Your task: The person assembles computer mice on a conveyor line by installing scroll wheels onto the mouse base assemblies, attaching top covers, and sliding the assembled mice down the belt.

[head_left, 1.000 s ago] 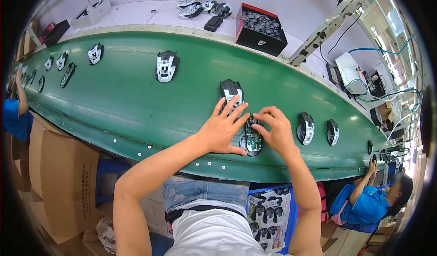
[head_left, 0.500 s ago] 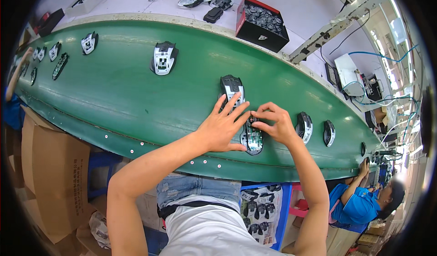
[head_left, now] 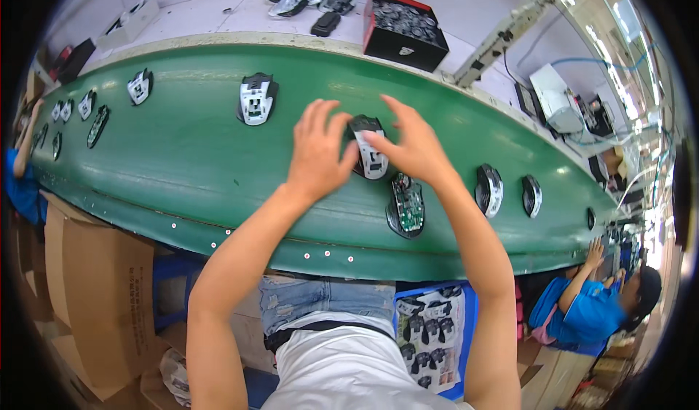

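A mouse top shell (head_left: 375,156), silver-white and black, lies on the green conveyor belt between my two hands. My left hand (head_left: 318,151) is on its left side with the fingers apart, slightly blurred, and the thumb close to the shell's edge. On the other side, my right hand (head_left: 413,142) is also open, its thumb overlapping the shell; whether it touches I cannot tell. Just nearer to me lies a mouse base (head_left: 405,207) with a green circuit board exposed, and no hand is on it.
More mouse shells sit along the belt (head_left: 182,155), one left (head_left: 255,100) and others right (head_left: 489,190). Beyond the belt stands a black-and-red box (head_left: 404,35) of small parts. A blue crate (head_left: 470,330) and cardboard box (head_left: 98,293) are nearby. A co-worker (head_left: 582,308) sits at right.
Both hands have left the mouse base with the circuit board and moved away from me to either side of the mouse shell. The base stays on the belt.
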Available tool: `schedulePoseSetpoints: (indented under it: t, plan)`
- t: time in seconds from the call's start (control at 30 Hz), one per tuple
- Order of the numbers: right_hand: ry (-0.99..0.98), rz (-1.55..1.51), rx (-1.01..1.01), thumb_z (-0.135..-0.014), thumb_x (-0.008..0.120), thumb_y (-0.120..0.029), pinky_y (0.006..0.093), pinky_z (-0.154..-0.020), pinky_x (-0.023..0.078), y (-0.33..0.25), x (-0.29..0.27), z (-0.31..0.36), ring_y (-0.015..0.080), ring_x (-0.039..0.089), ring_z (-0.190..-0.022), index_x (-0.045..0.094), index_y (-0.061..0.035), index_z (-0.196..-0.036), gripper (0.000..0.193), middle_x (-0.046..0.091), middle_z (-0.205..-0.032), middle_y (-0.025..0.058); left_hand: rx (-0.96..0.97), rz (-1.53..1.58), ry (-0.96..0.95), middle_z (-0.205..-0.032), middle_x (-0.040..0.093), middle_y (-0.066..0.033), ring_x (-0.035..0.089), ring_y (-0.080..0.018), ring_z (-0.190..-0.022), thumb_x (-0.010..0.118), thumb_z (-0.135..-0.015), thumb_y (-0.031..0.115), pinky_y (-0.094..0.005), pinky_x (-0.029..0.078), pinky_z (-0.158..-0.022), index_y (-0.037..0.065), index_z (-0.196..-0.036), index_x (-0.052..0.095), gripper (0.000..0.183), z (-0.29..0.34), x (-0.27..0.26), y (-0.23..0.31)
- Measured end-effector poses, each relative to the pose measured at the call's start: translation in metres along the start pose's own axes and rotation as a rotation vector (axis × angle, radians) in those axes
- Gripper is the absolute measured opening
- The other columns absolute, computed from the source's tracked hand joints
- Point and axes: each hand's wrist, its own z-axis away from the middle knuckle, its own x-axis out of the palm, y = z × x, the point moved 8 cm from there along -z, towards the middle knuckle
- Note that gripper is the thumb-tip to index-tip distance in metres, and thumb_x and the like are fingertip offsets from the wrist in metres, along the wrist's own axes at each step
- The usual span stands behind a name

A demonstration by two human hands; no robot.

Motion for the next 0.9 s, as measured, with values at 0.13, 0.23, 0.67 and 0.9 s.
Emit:
schedulePoseSetpoints:
  t: [0.13, 0.23, 0.67, 0.9]
  plan:
    - [-0.129, 0.295, 0.047, -0.084, 0.071, -0.042, 0.0498, -0.094, 0.051, -0.013, 0.062, -0.024, 0.0438, 0.056, -0.113, 0.061, -0.0106, -0.132, 0.058, 0.058, -0.131, 0.0212, -0.071, 0.003, 0.015, -0.132, 0.048, -0.0201, 0.042, -0.0414, -0.128, 0.065, -0.076, 0.005, -0.0514, 0.038, -0.102, 0.002, -0.118, 0.055, 0.043, 0.006, 0.001, -0.031]
    - [-0.021, 0.261, 0.008, -0.082, 0.071, -0.032, 0.0500, -0.092, 0.052, -0.008, 0.062, -0.017, 0.0434, 0.057, -0.112, 0.072, -0.0116, -0.114, 0.037, 0.063, -0.125, 0.0149, -0.129, 0.028, 0.004, -0.131, 0.048, -0.0197, 0.043, -0.0409, -0.125, 0.062, -0.076, 0.003, -0.0512, 0.039, -0.101, 0.003, -0.116, 0.056, 0.040, 0.006, 0.001, -0.034]
    - [0.060, 0.044, 0.109, -0.080, 0.075, -0.022, 0.0414, -0.099, 0.047, -0.002, -0.024, 0.094, 0.0327, 0.060, -0.112, 0.074, -0.0126, -0.115, 0.036, 0.065, -0.124, 0.0131, -0.116, 0.087, 0.007, -0.129, 0.049, -0.0185, 0.045, -0.0405, -0.125, 0.064, -0.077, 0.004, -0.0489, 0.040, -0.101, 0.004, -0.111, 0.057, 0.035, 0.010, 0.003, -0.016]
    - [0.160, 0.161, 0.108, -0.092, 0.065, -0.023, 0.0445, -0.099, 0.045, -0.002, -0.004, 0.097, 0.0358, 0.057, -0.116, 0.070, -0.0067, -0.122, 0.034, 0.060, -0.131, 0.0162, -0.099, 0.093, -0.014, -0.129, 0.049, -0.0179, 0.044, -0.0403, -0.126, 0.065, -0.077, 0.005, -0.0502, 0.041, -0.098, 0.004, -0.111, 0.056, 0.035, 0.017, 0.002, -0.016]
